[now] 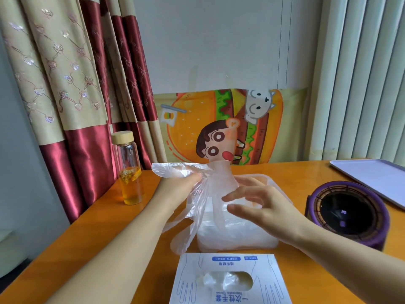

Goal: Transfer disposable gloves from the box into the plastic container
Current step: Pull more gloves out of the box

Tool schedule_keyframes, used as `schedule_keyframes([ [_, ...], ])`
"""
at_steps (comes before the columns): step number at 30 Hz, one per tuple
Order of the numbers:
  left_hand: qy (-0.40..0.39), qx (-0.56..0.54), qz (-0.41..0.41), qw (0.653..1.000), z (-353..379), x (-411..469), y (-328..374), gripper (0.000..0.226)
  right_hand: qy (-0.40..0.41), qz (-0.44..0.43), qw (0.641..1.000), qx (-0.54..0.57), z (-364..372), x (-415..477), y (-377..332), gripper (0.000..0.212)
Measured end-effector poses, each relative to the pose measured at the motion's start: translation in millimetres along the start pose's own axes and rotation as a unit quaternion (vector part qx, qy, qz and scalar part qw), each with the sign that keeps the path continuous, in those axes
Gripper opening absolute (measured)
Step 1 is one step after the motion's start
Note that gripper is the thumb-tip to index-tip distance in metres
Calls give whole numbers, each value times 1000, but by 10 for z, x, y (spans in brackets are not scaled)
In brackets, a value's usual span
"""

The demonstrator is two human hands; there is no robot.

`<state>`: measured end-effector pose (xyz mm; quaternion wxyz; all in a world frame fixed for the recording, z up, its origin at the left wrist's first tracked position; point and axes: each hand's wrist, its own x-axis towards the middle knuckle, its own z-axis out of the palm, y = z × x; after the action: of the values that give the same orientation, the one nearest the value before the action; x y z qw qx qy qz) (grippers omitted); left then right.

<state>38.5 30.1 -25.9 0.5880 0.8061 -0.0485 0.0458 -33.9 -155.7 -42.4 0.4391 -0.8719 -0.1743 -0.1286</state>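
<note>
so a clear disposable glove (197, 207) is gripped in the left hand (182, 183), with the fingers closed on the bunched film, and it's held up over the left edge of the plastic container (270, 179). part of the film is flared out above that hand. the rest is draped down past the container's near left corner, almost to the surface (317, 288).

the right hand (260, 205) is held open just over the container, fingers spread and loosely bent, nothing gripped. whether the film is actually touched by its fingertips can't be told.

the container is see-through and a pile of clear gloves (238, 234) is already seen inside it. the box (232, 292) is laid flat at the near edge, right in front of the container, and more crumpled film (225, 279) is seen poking out of its oval opening.

off to the left a glass bottle (130, 172) with a wooden-looking cap and some orange liquid is stood upright. to the right a round purple gadget (348, 213) is parked, and a pale tray (372, 178) is seen beyond it at the far right.
</note>
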Motion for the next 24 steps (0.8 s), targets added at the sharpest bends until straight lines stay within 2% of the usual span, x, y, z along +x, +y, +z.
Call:
schedule_keyframes([
  [2, 2, -17, -6, 1000, 44, 37, 17, 7, 4, -1, 1000, -23, 14, 10, 5, 18],
  [6, -3, -58, -31, 998, 95, 126, 8, 28, 24, -5, 999, -29, 65, 32, 37, 55],
  [8, -25, -88, -55, 994, 99, 161, -5, 27, 58, -8, 998, -8, 50, 86, 33, 54],
  [11, -71, -183, -92, 976, 66, 176, -38, 15, 133, -1, 991, 15, -91, 230, 43, 38],
  [13, -82, -225, -117, 964, -12, 186, -121, 15, 167, 12, 986, 20, -206, 324, 49, 27],
  [15, -56, -227, -127, 964, -152, 231, -235, 20, 163, 28, 986, 18, -279, 385, 48, 25],
  [17, 10, -207, -118, 971, -303, 295, -316, 29, 122, 42, 992, -13, -303, 417, 22, 34],
  [19, 117, -147, -70, 980, -421, 334, -319, 38, 77, 41, 995, -55, -284, 434, -12, 43],
  [21, 214, -67, 51, 973, -463, 291, -222, 35, 47, 29, 995, -88, -242, 450, -44, 50],
  [22, 228, -25, 140, 963, -458, 234, -152, 30, 37, 22, 994, -99, -214, 462, -61, 53],
  [24, 152, 76, 299, 939, -391, 88, 17, 24, 21, 12, 992, -121, -164, 492, -90, 55],
])
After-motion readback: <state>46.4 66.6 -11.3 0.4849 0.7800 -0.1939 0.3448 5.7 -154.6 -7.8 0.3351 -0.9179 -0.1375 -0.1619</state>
